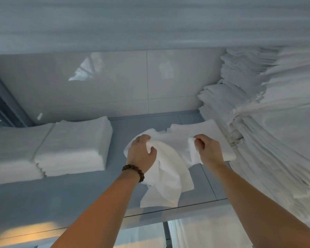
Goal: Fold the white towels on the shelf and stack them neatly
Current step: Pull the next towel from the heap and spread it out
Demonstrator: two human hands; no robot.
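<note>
Grey shelf [61, 199], both hands gripping one loose white towel [168, 176] mid-shelf.
Left hand [140, 154], bead bracelet [133, 170], fingers curled, bunches white towel toward 6 o'clock; right hand [209, 151] pinches its edge; folded stacks [73, 144] at 9, tall pile [276, 140] at 3.

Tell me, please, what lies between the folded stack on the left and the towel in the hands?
Only a bare strip of shelf, in the head view; folded stack and towel are apart.

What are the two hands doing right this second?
Left hand: closed, gripping one end of the loose white towel.
Right hand: closed, pinching the other end of the same towel.
</note>
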